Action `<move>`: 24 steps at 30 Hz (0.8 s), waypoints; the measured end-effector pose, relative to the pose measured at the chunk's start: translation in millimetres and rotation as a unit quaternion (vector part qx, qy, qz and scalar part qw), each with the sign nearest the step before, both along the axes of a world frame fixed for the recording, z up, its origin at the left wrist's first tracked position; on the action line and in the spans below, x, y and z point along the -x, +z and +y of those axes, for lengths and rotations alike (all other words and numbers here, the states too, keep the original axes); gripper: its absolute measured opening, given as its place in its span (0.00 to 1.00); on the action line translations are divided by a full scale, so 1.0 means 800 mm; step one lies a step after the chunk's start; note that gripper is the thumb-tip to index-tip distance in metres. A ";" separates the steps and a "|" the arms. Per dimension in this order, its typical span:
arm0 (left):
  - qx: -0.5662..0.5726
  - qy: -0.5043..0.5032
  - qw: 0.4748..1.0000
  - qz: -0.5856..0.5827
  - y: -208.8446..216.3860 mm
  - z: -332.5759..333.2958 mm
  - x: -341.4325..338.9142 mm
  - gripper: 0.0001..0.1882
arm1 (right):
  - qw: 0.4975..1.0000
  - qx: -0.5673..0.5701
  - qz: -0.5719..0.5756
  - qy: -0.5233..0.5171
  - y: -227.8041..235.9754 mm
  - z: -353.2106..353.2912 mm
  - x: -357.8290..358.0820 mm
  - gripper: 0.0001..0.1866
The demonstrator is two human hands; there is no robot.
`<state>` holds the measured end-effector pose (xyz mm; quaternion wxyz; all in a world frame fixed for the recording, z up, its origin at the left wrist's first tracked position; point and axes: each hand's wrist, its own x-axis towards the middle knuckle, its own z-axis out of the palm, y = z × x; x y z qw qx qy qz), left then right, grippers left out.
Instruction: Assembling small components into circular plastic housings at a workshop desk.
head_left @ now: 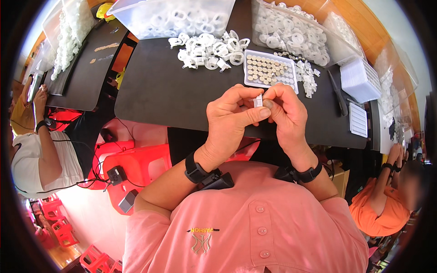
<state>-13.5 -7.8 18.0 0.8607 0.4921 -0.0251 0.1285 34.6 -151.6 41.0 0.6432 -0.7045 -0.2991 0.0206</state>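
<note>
Between my two hands, over the near edge of the dark table (168, 86), is a small white plastic part (258, 100). My left hand (234, 109) pinches it between thumb and fingers. From the other side, my right hand (287, 109) closes its thumb and fingertips by the same part; a small round greyish piece (267, 104) shows at that thumb. Just beyond my hands stands a white tray (248, 81) with round tan discs in it. Small white clips (307, 78) lie to the right of the tray. A heap of white ring-shaped parts (209, 49) lies to its left.
Clear bins (136, 20) of white rings line the table's far side. At the right are a stack of white trays (359, 81), a flat white tray (358, 119) and a black tool (337, 93). Red stools (136, 168) stand at left. Other people sit on both sides.
</note>
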 end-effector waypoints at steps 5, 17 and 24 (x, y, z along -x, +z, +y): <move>0.007 -0.014 0.999 0.032 0.003 0.003 0.002 0.16 | 0.992 -0.025 0.101 0.067 0.003 -0.008 -0.006 0.03; -0.011 0.006 1.000 0.025 0.005 -0.002 0.002 0.16 | 0.999 0.023 -0.035 -0.023 -0.002 -0.002 0.000 0.03; -0.004 0.016 0.999 0.028 0.004 -0.003 0.001 0.13 | 0.998 0.032 -0.041 -0.033 -0.003 -0.001 0.000 0.03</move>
